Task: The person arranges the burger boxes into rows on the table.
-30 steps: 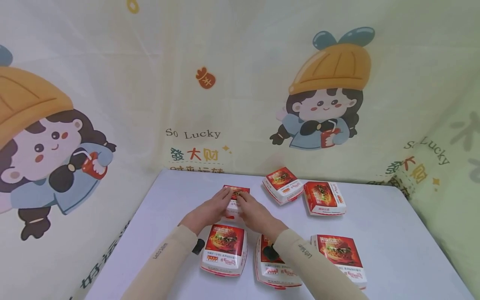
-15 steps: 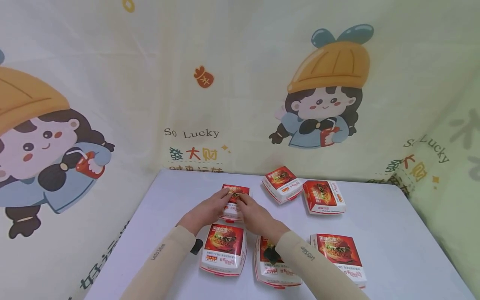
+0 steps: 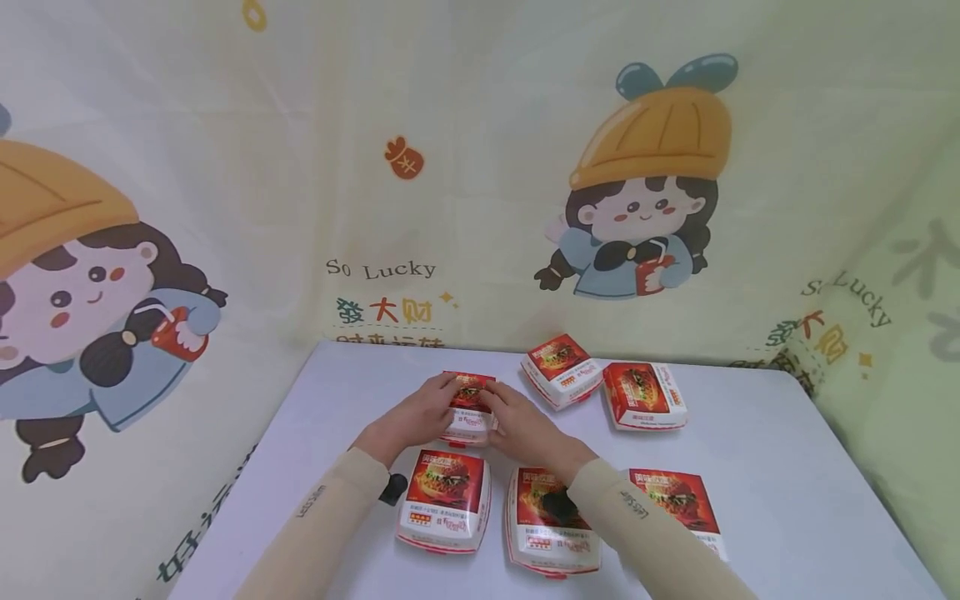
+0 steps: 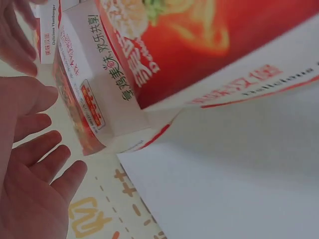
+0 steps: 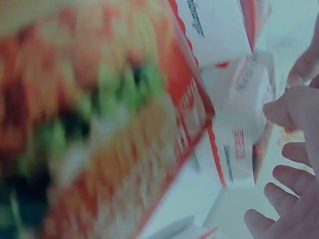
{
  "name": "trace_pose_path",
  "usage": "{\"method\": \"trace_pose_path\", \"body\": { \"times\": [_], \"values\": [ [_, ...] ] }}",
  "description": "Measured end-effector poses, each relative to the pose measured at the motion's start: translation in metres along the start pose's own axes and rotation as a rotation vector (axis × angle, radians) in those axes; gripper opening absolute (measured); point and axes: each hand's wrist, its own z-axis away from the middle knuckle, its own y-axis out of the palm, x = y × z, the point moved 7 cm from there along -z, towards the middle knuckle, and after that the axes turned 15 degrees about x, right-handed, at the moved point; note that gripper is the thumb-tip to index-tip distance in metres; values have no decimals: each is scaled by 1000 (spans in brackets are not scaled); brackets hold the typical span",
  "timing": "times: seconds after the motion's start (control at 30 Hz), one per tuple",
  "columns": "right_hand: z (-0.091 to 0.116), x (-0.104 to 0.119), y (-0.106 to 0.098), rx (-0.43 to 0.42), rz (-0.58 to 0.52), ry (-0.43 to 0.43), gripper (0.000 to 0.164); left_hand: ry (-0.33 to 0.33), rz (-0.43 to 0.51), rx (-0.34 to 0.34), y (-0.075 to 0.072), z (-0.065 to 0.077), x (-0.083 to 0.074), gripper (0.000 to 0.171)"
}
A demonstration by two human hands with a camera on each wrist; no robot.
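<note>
A red and white burger box lies closed on the table's left side, toward the back, between both hands. My left hand is at its left edge, thumb near the lid and fingers loosely extended, as the left wrist view of that hand shows. At the box's right edge is my right hand. In the right wrist view its thumb is by the box corner, and the other fingers of this hand are spread. Whether either hand touches the box is hard to tell.
Two more burger boxes, a left one and a middle one, stand in front. Another box is partly hidden by the right sleeve. A tilted box and its neighbour sit at the back. A printed curtain surrounds the white table.
The hands were close together over the box's lid. They have moved apart toward its sides, the right hand shifting rightward, so more of the lid shows. The boxes stay put.
</note>
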Motion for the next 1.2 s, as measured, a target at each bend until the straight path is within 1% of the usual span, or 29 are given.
{"method": "trace_pose_path", "body": {
  "times": [0.13, 0.23, 0.37, 0.57, 0.67, 0.8, 1.0, 1.1, 1.2],
  "values": [
    [6, -13, -10, -12, -28, 47, 68, -52, -14, 14, -1, -5, -3, 55],
    [11, -22, -17, -28, -28, 70, 70, -75, -42, 18, -1, -10, -7, 57],
    [18, -34, -25, -64, 19, 81, 71, -62, -73, 1, -3, -16, -16, 57],
    [29, -53, -34, -121, 80, 85, 72, -37, -75, -31, -4, -25, -27, 58],
    [33, -64, -36, -132, 83, 118, 73, -35, -81, -45, -6, -30, -33, 59],
    [37, -77, -37, -118, 89, 156, 75, -42, -92, -33, -5, -37, -42, 65],
    [41, -89, -40, -125, 95, 152, 77, -63, -94, -18, -6, -44, -54, 72],
    [42, -96, -40, -129, 81, 167, 80, -86, -116, -8, -5, -49, -60, 75],
    [44, -105, -41, -141, 92, 182, 83, -90, -121, -7, -4, -54, -66, 76]
  ]
}}
